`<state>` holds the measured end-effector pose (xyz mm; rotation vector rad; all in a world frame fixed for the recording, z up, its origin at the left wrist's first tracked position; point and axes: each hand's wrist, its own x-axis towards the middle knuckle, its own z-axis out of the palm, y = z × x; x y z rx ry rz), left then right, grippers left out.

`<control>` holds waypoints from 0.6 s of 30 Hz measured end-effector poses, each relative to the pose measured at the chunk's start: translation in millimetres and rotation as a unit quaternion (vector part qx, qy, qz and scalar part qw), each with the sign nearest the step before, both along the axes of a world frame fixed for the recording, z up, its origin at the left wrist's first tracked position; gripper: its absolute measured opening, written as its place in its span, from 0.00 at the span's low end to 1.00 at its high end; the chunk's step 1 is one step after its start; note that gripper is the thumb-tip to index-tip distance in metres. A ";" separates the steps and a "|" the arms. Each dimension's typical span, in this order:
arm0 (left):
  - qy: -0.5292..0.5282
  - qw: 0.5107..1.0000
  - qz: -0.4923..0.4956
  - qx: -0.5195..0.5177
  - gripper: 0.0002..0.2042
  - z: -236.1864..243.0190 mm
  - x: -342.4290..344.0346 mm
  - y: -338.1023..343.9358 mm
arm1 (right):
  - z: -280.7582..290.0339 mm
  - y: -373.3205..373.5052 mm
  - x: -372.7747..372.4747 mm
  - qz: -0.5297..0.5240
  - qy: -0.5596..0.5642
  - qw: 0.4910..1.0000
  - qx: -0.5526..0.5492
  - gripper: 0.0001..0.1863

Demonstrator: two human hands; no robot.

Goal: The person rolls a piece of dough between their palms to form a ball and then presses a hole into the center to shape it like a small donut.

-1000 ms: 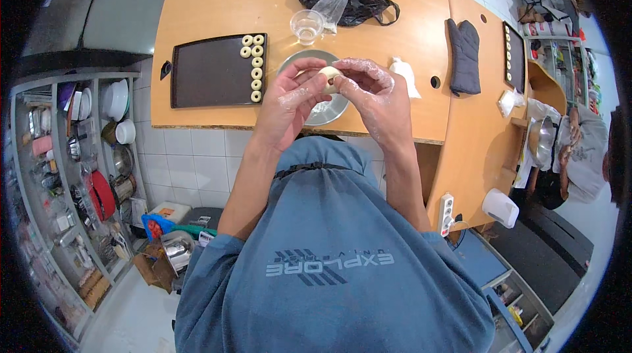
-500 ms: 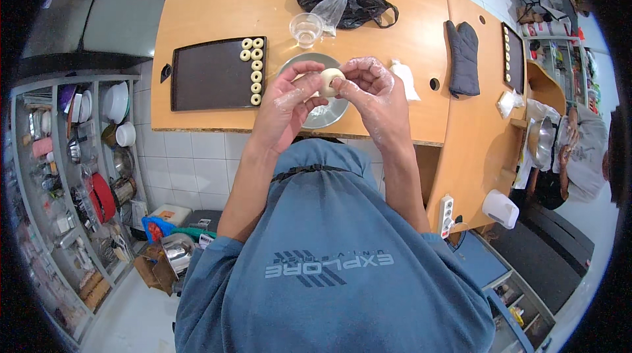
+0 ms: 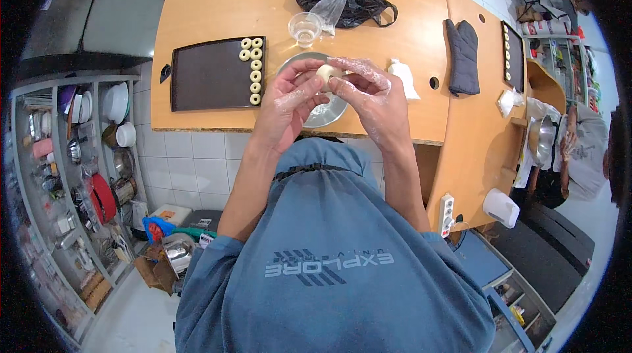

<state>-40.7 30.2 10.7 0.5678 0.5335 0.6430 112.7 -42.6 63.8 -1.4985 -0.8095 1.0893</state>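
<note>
A small pale piece of dough is pinched between the fingers of both my hands, above a round metal bowl with white powder in it. My left hand grips the dough from the left, thumb against its side. Powder whitens the fingers of my right hand, which holds it from the right with the thumb at its near face. Left of the bowl lies a dark baking tray. Several dough rings sit in two columns along the tray's right side.
Beyond the bowl stand a clear plastic cup and a black plastic bag. To the right lie a white bag, a dark oven mitt and a second tray. At far right another person handles a metal bowl.
My right fingers have shifted over the top of the dough, covering more of it, and the piece has turned slightly. Both hands stay above the bowl.
</note>
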 end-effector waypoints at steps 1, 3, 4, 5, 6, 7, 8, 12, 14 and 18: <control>0.005 1.000 0.004 -0.012 0.16 6.0 1.6 -0.2 | -1.6 -0.6 0.8 0.002 -0.005 1.000 0.013 0.17; 0.010 1.000 0.008 -0.025 0.16 9.1 2.9 -1.0 | -6.4 -1.4 1.0 0.004 -0.009 1.000 0.026 0.18; 0.018 1.000 0.007 -0.019 0.16 8.7 3.1 -1.5 | -10.1 -1.7 0.4 -0.012 0.011 0.999 0.031 0.18; 0.026 1.000 0.005 -0.012 0.16 8.3 3.3 -2.0 | -11.7 -1.8 0.0 -0.028 0.031 0.998 0.036 0.19; 0.026 1.000 0.005 -0.012 0.16 7.1 3.0 -2.5 | -11.9 -1.7 -0.2 -0.028 0.031 0.998 0.036 0.19; 0.019 0.999 0.008 -0.025 0.16 6.0 2.6 -2.9 | -11.9 -1.6 -0.4 -0.034 0.041 0.998 0.044 0.20; 0.011 0.999 0.011 -0.037 0.16 5.3 2.4 -3.2 | -12.0 -1.8 -0.5 -0.041 0.050 0.997 0.052 0.20; 0.015 0.999 0.016 -0.039 0.16 4.6 3.0 -3.6 | -10.2 -4.0 -0.5 -0.034 0.038 0.998 0.047 0.19; 0.011 1.000 0.003 -0.012 0.17 -0.4 1.3 -4.2 | -8.9 -3.8 1.4 -0.011 -0.024 0.998 0.054 0.16; 0.001 1.000 0.006 -0.019 0.16 1.1 1.6 -5.3 | -0.8 -4.1 -0.3 -0.008 -0.032 0.999 0.027 0.14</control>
